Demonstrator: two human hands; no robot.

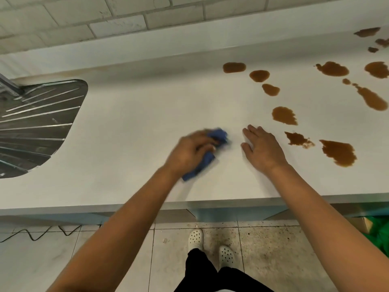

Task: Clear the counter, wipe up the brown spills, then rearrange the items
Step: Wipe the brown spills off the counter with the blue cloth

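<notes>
Blue cloth (202, 153), likely soft and light, bunches under the left hand (189, 151) gripping its middle; beside it, the right hand (262, 147) lies flat, fingers together.

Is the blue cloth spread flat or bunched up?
Bunched up: the blue cloth is crumpled under the left hand, which grips it on the counter.

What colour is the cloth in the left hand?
Blue; the cloth shows best in the head view.
</notes>
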